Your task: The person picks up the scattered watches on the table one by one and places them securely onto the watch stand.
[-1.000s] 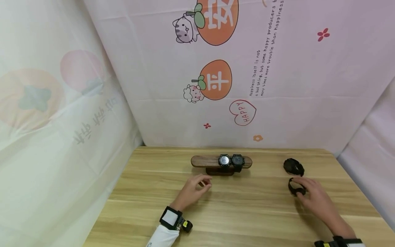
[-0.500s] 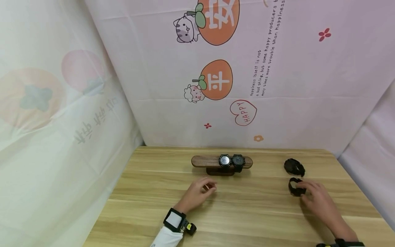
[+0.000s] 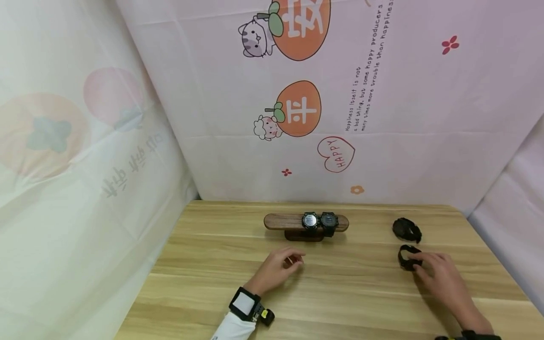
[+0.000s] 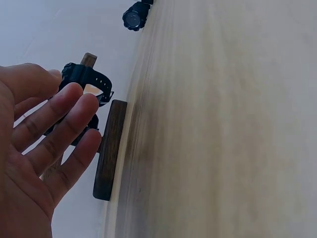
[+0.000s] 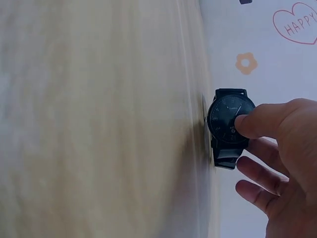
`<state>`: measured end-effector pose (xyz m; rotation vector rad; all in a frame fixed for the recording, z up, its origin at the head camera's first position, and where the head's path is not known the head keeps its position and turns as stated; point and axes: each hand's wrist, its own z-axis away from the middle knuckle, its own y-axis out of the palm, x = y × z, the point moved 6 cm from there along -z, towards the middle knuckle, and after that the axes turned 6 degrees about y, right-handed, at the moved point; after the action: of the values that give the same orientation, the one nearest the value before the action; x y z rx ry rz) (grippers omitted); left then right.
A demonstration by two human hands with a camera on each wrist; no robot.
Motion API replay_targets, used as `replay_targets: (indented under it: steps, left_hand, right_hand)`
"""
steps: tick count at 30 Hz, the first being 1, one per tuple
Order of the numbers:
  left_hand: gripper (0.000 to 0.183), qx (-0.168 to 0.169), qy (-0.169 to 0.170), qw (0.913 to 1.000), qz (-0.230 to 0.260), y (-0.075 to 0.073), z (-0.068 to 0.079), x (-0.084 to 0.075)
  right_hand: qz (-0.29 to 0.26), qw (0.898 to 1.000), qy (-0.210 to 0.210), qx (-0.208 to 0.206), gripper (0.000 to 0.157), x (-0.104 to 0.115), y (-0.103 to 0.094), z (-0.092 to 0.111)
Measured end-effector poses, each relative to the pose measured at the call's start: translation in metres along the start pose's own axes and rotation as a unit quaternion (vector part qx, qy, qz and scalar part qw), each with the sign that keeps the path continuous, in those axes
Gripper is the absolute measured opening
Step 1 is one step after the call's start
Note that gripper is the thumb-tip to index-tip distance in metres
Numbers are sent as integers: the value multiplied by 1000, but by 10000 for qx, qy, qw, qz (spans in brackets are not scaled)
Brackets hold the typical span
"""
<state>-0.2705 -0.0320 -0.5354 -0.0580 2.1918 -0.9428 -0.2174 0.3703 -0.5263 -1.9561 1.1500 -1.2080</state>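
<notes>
At the right of the table, my right hand (image 3: 444, 281) pinches a black wristwatch (image 3: 406, 259) with a looped strap. In the right wrist view its dark round dial (image 5: 229, 119) faces the camera, the thumb pressed on the dial and the index finger behind it; the other fingers curl loosely below. My left hand (image 3: 277, 269) holds nothing. Its fingers are relaxed and lightly bent, in front of a dark wooden watch stand (image 3: 282, 221). Two black watches, one with a bright face (image 3: 310, 220) and one with a dark face (image 3: 329, 220), sit on the stand's bar.
Another black watch (image 3: 406, 230) lies just behind the pinched one. The wooden table (image 3: 340, 293) ends at a printed white cloth (image 3: 229, 160) at the back, and more cloth hangs on both sides. Each wrist wears a strapped device, such as the left one (image 3: 245, 302).
My right fingers have shifted from spanning the watch to pinching its dial side, with the watch nearly in place. My left hand has drifted slightly right and toward the front.
</notes>
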Motion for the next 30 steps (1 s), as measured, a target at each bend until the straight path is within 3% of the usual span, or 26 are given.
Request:
replay_targets:
  steps: [5, 14, 21, 30]
  left_hand:
    - [30, 53, 5, 10000, -55, 0, -3, -4]
    - [29, 24, 204, 9998, -53, 5, -7, -5]
    - [30, 21, 157, 9998, 86, 9, -9, -6]
    - [29, 2, 166, 9998, 126, 12, -10, -9]
  right_hand:
    - [28, 9992, 224, 338, 33, 4, 3, 0]
    - [-43, 9988, 172, 459, 32, 12, 10, -2]
    - [-97, 9997, -18, 202, 31, 27, 13, -6]
    - [-167, 9995, -125, 256, 29, 49, 26, -14]
